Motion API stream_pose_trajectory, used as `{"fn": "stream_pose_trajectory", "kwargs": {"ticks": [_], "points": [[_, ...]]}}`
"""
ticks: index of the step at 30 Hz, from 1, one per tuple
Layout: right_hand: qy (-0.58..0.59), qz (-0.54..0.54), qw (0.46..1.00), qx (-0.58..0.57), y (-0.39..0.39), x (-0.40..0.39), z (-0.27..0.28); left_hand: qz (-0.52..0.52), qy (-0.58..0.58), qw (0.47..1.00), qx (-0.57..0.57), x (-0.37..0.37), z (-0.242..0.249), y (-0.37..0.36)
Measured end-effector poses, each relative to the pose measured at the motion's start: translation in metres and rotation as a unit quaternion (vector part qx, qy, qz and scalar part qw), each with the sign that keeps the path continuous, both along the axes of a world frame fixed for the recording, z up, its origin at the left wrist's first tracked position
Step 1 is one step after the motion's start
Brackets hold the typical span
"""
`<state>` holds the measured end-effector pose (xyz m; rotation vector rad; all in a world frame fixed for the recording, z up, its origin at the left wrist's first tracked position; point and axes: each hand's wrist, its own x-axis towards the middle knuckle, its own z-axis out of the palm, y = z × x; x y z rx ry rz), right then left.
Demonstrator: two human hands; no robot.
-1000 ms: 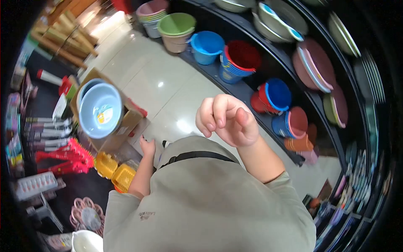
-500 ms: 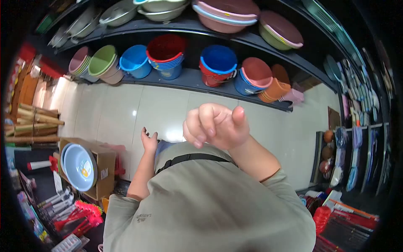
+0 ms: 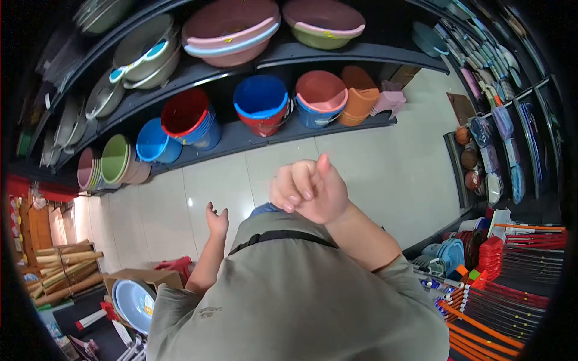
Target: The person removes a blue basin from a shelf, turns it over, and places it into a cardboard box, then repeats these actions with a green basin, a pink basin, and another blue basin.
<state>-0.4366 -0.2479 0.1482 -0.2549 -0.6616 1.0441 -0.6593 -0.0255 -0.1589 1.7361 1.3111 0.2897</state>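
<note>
My right hand (image 3: 313,189) is raised in front of my waist, palm toward me, its fingers loosely curled and the thumb standing apart. Nothing shows in it. Lower and to the left, my left hand (image 3: 218,219) hangs over the tiled floor (image 3: 162,231) with its fingers spread, holding nothing. Neither hand touches any goods. Beyond them, the lowest shelf carries stacked buckets: a blue bucket (image 3: 261,96) over red ones, a red bucket (image 3: 185,113) over blue ones, and a pink bucket (image 3: 321,91).
Pink basins (image 3: 232,51) and grey-white basins (image 3: 147,51) fill the shelf above. A carton (image 3: 153,277) and a light blue basin (image 3: 133,304) stand at lower left, near bundled wooden poles (image 3: 69,268). Balls (image 3: 468,159) sit on a right-hand rack; orange-handled tools (image 3: 481,325) lie at lower right.
My view has turned to the right, so the bucket shelf has shifted left and tilted, and more of the right-hand racks shows. My right hand stays raised with fingers curled; my left stays spread.
</note>
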Motion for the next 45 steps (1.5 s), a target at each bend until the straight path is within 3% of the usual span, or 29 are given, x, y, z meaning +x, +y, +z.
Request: {"fn": "stream_pose_trajectory", "kwargs": {"ticks": [2,3,5,9,11,12,14,19,22,24,26,27,30,32,35,38,41,44,45], "points": [[-0.015,-0.082,0.991,-0.101,-0.011,0.018,-0.014,-0.039,0.016,0.999,-0.005,0.03,-0.004,-0.003],[-0.022,-0.084,0.991,-0.097,-0.015,0.027,-0.018,-0.05,0.02,0.999,-0.006,0.048,-0.003,-0.005],[0.001,-0.169,0.96,-0.221,-0.022,0.042,-0.028,-0.073,0.012,0.997,-0.01,0.085,-0.012,-0.002],[0.042,-0.246,0.939,-0.236,-0.034,0.086,-0.068,-0.128,-0.01,0.992,-0.007,0.175,-0.013,0.002],[0.073,-0.276,0.892,-0.352,-0.042,0.107,-0.083,-0.147,-0.026,0.989,0.0,0.216,-0.016,0.001],[0.067,-0.278,0.891,-0.353,-0.047,0.117,-0.089,-0.167,-0.039,0.985,0.008,0.236,-0.019,-0.001],[0.031,-0.324,0.84,-0.433,-0.052,0.136,-0.1,-0.195,-0.053,0.979,0.02,0.275,-0.014,0.002],[0.043,-0.358,0.816,-0.451,-0.063,0.182,-0.12,-0.261,-0.071,0.962,0.039,0.357,0.016,0.005],[0.047,-0.37,0.805,-0.463,-0.069,0.21,-0.145,-0.291,-0.103,0.949,0.069,0.395,0.006,0.009],[0.058,-0.366,0.806,-0.461,-0.07,0.23,-0.148,-0.278,-0.125,0.952,0.017,0.418,0.031,0.005],[0.171,-0.349,0.807,-0.445,-0.068,0.256,-0.142,-0.282,-0.123,0.951,0.038,0.436,0.059,-0.001],[0.17,-0.345,0.81,-0.442,-0.07,0.27,-0.15,-0.276,-0.134,0.952,-0.004,0.444,0.066,-0.003],[0.109,-0.355,0.817,-0.441,-0.077,0.319,-0.172,-0.258,-0.154,0.951,-0.067,0.471,0.065,-0.002],[0.012,-0.396,0.762,-0.512,-0.072,0.362,-0.168,-0.231,-0.184,0.955,-0.04,0.492,0.076,-0.004],[0.057,-0.457,0.756,-0.465,-0.057,0.421,-0.134,-0.157,-0.213,0.96,-0.091,0.516,0.096,-0.02],[0.027,-0.372,0.827,-0.42,-0.07,0.513,-0.151,-0.128,-0.241,0.959,-0.07,0.547,0.116,-0.028],[0.021,-0.37,0.824,-0.43,-0.07,0.584,-0.142,-0.097,-0.244,0.963,-0.065,0.567,0.134,-0.042],[-0.09,-0.42,0.786,-0.445,-0.06,0.625,-0.136,-0.054,-0.268,0.96,-0.056,0.583,0.142,-0.058],[-0.08,-0.399,0.816,-0.411,-0.058,0.634,-0.132,-0.035,-0.287,0.956,-0.058,0.586,0.142,-0.065]]}}
